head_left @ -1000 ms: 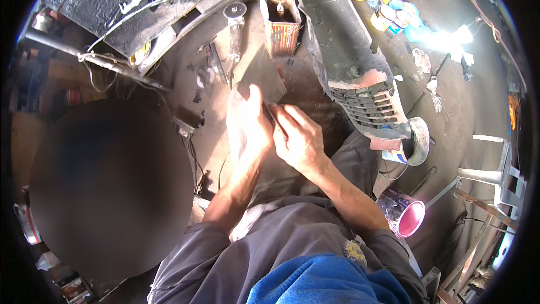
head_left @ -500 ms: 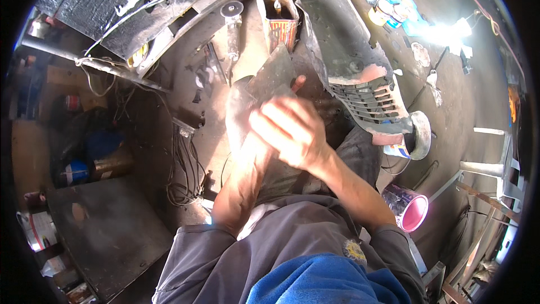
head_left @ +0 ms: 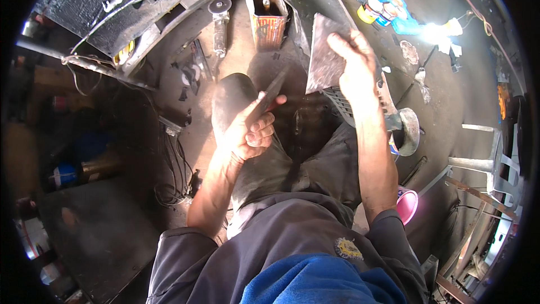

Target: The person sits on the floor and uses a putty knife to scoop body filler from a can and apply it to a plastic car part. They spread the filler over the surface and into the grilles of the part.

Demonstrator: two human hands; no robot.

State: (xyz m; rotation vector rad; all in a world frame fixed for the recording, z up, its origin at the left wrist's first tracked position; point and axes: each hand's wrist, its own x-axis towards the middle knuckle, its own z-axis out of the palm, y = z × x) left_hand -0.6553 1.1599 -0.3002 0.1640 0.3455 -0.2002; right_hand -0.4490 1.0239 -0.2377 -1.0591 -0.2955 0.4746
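Observation:
My right hand [head_left: 355, 67] holds up a flat grey metal plate [head_left: 323, 53] by its right edge, raised above my knees. My left hand [head_left: 252, 129] grips a thin dark blade-like tool [head_left: 271, 94] that points up and to the right, toward the plate's lower corner. The two hands are apart, the left lower and nearer my lap. I am seated, with my grey trousers [head_left: 281, 163] below both hands.
A rusty metal box [head_left: 266, 17] stands on the ground ahead. An angle grinder [head_left: 219, 22] lies to its left, with cables [head_left: 169, 157] beside my left arm. Paint cans [head_left: 374, 5] sit at the upper right. A pink bowl [head_left: 406, 205] rests by my right elbow.
The hands were together low over my lap. Now they have separated: the right has lifted the plate up and to the right, the left keeps the tool lower.

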